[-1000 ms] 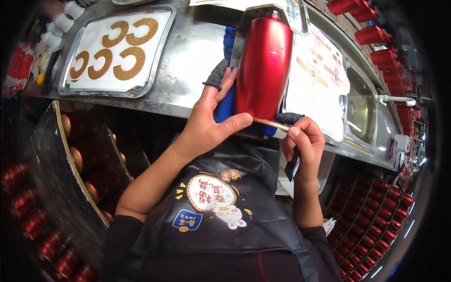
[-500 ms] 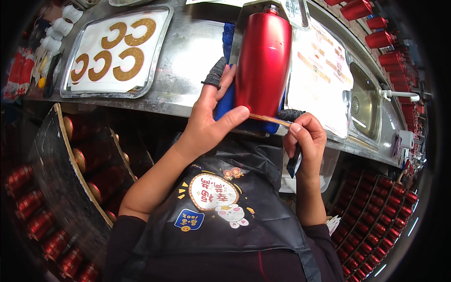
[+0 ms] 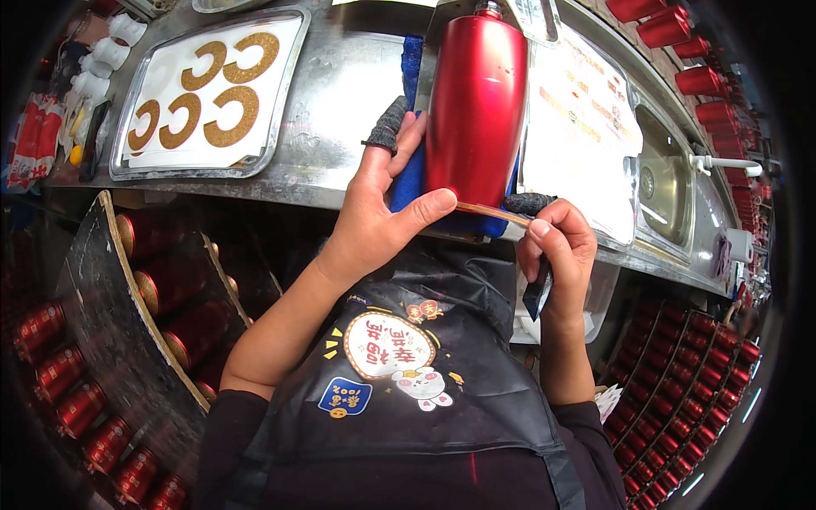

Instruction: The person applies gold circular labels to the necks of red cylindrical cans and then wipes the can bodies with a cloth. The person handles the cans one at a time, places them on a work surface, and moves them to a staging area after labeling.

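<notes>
A glossy red bottle (image 3: 478, 110) lies on a blue cloth (image 3: 411, 64) at the counter's front edge, its neck pointing away from me. Along its left side rest the fingers of my left hand (image 3: 367, 208), while the thumb presses at the near end. A thin gold strip (image 3: 497, 213) runs across that end, from my left thumb to my right hand (image 3: 563, 246). Thumb and finger of the right hand pinch the strip's right end. Below them, a dark pointed blade-like tool (image 3: 537, 293) sticks out of the same hand. Black wraps cover both index fingers.
At the left, a metal tray (image 3: 276, 127) holds several gold C-shaped pieces on white paper. Right of the bottle lies a white sticker sheet (image 3: 578, 144), then a sink (image 3: 659, 183). Red bottles fill racks (image 3: 680, 382) below right and compartments behind a board (image 3: 127, 297) below left.
My right hand has shifted slightly right and down with the strip's end and the dark tool. My left hand stays almost still against the bottle.
</notes>
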A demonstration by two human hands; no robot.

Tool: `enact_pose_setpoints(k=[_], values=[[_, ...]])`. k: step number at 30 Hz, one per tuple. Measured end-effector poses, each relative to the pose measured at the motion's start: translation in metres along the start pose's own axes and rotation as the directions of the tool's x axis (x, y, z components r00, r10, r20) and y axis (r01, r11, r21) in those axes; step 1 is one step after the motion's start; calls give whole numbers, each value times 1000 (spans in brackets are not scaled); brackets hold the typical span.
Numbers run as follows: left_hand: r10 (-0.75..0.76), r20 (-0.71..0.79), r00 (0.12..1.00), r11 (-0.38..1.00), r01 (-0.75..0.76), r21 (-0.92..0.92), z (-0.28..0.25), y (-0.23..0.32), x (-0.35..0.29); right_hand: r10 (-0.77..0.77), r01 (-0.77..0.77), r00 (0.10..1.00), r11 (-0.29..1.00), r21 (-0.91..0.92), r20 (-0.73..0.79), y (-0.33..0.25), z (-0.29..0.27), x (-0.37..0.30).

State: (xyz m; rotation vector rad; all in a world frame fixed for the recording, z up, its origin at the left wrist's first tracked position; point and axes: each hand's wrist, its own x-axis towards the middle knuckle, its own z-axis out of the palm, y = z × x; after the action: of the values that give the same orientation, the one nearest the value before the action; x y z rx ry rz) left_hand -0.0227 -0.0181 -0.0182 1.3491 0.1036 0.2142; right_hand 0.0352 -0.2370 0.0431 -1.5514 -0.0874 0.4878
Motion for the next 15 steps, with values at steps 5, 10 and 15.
enact_pose_setpoints(k=[5,10,15], values=[[-1,21,1000,999,2,-34,-2,2,0,29,-27,999,997,77,-16,1,0,0],[-82,17,997,961,83,-264,-5,8,0,26,-25,1000,996,81,-7,2,-1,0],[-65,31,997,970,70,-235,-5,10,1,11,-11,1000,996,87,0,0,-2,0]])
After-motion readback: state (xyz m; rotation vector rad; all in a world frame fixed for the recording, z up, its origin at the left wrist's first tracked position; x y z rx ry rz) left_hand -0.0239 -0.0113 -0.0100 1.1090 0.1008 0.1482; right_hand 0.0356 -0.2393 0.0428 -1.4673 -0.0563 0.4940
